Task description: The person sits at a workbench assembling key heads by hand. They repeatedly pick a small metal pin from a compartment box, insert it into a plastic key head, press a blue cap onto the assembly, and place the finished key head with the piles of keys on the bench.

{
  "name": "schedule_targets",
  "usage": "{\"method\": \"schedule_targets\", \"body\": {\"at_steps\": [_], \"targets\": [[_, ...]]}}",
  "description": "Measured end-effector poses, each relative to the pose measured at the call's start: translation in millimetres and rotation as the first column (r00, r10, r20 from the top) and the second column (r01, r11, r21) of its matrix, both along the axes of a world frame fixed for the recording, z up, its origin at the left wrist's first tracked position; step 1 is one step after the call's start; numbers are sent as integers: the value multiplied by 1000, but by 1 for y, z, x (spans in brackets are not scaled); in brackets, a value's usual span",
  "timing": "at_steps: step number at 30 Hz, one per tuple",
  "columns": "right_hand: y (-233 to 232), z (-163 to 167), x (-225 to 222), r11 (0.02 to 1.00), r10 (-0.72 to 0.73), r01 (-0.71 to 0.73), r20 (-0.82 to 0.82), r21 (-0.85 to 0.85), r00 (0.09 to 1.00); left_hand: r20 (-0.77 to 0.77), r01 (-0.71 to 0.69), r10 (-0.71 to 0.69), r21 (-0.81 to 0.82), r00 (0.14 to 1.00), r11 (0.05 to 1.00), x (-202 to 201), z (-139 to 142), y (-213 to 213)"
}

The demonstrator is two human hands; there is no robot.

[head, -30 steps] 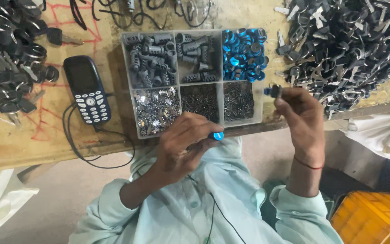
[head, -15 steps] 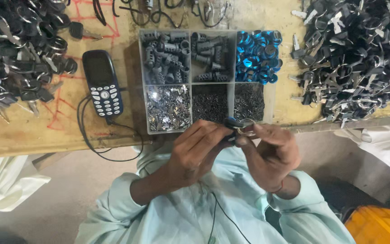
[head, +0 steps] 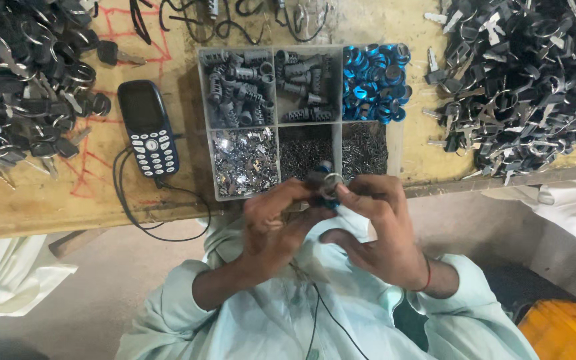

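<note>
Wooden bench edge: both hands' grips, left hand (head: 276, 223) and right hand (head: 376, 227), pinch a small metal cylinder (head: 323, 184).

Phone (head: 148, 128), key heaps (head: 528, 73) — orange crate (head: 565, 330).

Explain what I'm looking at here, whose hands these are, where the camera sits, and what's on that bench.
There is no machine: a person works with two bare hands, filmed from a camera on their head looking down. The left hand and right hand meet at the bench edge, pinching a small dark part with a metal ring between them. On the wooden bench sits a divided tray of grey cylinders, blue rings and tiny metal bits. A keypad phone lies left of it. Piles of keys lie on both sides.
</note>
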State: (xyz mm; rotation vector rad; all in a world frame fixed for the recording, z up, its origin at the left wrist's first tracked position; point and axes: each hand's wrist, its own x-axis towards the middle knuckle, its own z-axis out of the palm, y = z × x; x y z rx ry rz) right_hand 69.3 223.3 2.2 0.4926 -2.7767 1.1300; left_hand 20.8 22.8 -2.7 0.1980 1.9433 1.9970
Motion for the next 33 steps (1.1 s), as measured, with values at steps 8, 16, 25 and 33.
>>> {"method": "schedule_targets", "body": {"at_steps": [8, 16, 25, 33], "targets": [[3, 95, -93, 835, 543, -530, 387, -150, 745, -200, 101, -115, -77, 973, 992, 8, -9, -19], [2, 34, -81, 910, -82, 156, 201, -385, 976, -308, -130, -71, -585, 949, 801, -12, 17, -63], [-20, 10, -97, 780, 368, -374, 114, 502, 923, -327, -92, -279, -782, 903, 617, -29, 5, -60], [-21, -6, -91, 790, 290, -343, 184, 507, 939, -384, -133, -160, -632, 909, 763, -26, 14, -61]]}}
